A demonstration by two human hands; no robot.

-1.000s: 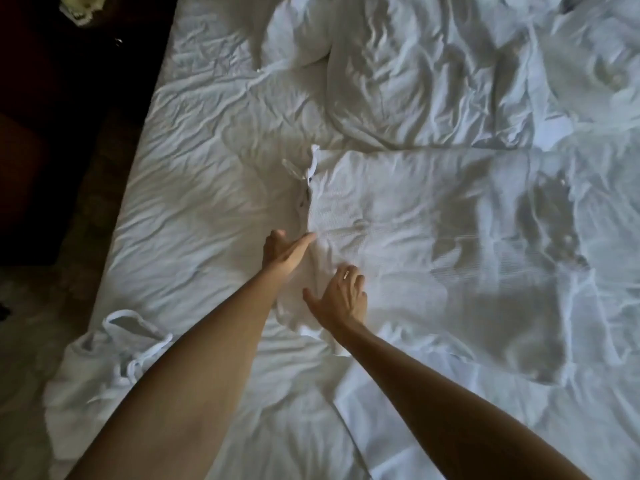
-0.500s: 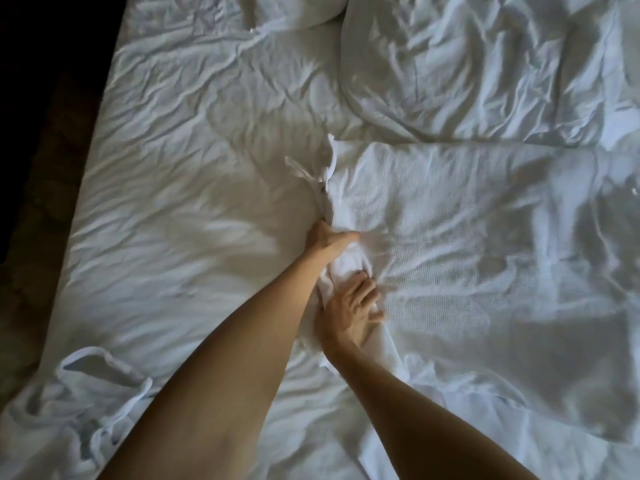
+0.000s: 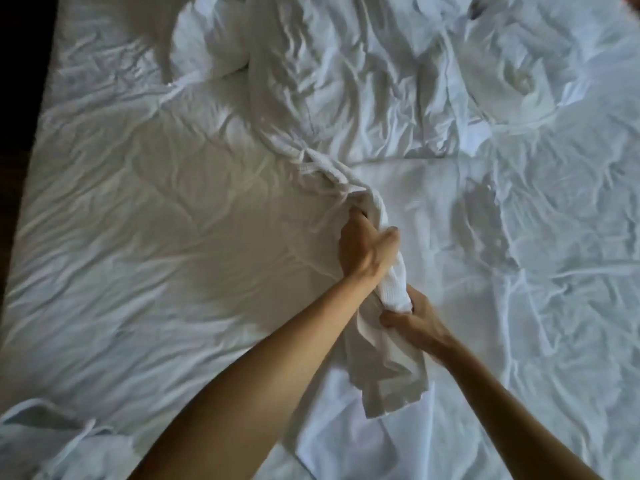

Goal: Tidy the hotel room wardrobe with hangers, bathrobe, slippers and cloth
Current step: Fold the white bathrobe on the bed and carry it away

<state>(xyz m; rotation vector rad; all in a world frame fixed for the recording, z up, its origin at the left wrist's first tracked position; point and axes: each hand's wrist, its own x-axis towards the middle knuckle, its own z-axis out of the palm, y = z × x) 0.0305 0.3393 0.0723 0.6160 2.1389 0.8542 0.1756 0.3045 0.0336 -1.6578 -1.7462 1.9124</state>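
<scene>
A white waffle-weave bathrobe (image 3: 391, 362) lies on the bed, with its left edge gathered into a thick bunch that is lifted off the sheet. My left hand (image 3: 367, 251) grips the upper part of that bunch. Just below it, my right hand (image 3: 412, 318) holds the lower part, and a loose flap of the fabric hangs beneath it. The rest of the robe spreads flat to the right and blends into the white bedding.
The crumpled white bed sheet (image 3: 166, 237) covers the mattress. A rumpled duvet (image 3: 381, 81) and a pillow (image 3: 211, 46) lie at the far end. Another white garment with loops (image 3: 59, 445) sits at the near left corner. Dark floor (image 3: 14, 98) borders the bed's left edge.
Both hands went from resting on the robe's left edge to gripping it. The edge is now bunched and raised off the bed, and the view has shifted left.
</scene>
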